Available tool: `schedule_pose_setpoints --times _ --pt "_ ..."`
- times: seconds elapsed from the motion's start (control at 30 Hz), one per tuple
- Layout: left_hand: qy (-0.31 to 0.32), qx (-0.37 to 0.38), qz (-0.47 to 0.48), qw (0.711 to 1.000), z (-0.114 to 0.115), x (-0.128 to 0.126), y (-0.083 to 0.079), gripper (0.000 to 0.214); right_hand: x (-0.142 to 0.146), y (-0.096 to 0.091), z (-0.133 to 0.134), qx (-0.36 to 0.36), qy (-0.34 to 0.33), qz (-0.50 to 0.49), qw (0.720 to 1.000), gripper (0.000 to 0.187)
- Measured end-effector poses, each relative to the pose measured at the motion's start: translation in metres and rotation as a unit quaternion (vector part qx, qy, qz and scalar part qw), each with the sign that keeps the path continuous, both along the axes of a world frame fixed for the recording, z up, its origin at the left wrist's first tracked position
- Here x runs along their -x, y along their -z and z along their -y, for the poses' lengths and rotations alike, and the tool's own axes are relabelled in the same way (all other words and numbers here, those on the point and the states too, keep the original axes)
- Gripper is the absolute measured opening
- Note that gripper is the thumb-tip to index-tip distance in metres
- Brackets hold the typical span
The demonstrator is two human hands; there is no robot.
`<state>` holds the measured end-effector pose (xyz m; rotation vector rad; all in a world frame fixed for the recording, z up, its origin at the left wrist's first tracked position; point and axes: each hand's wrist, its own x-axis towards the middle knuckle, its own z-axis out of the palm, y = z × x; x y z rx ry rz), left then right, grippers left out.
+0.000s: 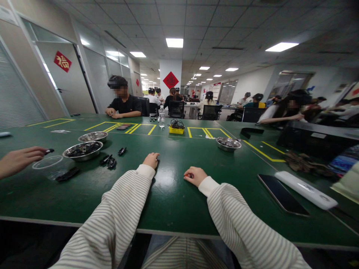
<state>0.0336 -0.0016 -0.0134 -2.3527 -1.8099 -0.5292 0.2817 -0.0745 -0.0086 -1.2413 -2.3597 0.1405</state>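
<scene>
My left hand (152, 160) rests on the green tabletop (171, 209), its fingers curled in and no object showing in it. To its right lies my right hand (195, 175), loosely closed on the table, also with nothing visible between the fingers. The hands are apart from each other. Left of my left hand, several small black parts (111, 162) lie in a loose group, with another black part (122, 151) nearer to it. A steel bowl (66, 155) full of dark parts stands farther left.
At the left, another person's hand (21, 160) holds a small black part above a clear plastic tub (47, 164). A second steel bowl (228, 148), a yellow box with cables (176, 130) and a water bottle (162, 117) stand ahead. A phone (282, 194) and white device (305, 189) lie right.
</scene>
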Motion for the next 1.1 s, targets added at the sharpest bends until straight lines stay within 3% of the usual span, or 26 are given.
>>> schedule_pose_setpoints --times 0.23,0.33,0.53,0.8,1.1 --pt "-0.046 0.040 0.001 0.998 0.010 -0.014 -0.006 0.023 0.002 0.000 0.000 0.012 0.006 -0.037 0.999 0.014" --pt "-0.030 0.036 0.000 0.999 0.009 -0.012 -0.006 0.022 0.003 0.001 0.000 0.040 0.009 -0.078 0.996 0.016" --pt "0.078 0.026 0.045 0.996 0.015 -0.025 -0.006 0.024 0.003 0.000 0.002 0.087 0.019 -0.161 0.983 0.019" --pt "0.232 -0.006 0.108 0.967 0.043 -0.057 -0.010 0.023 0.004 -0.003 0.002 0.058 0.032 -0.215 0.974 0.017" --pt "0.313 -0.036 0.121 0.941 0.060 -0.071 -0.013 0.018 0.005 0.004 -0.002 0.115 0.005 -0.318 0.941 0.021"
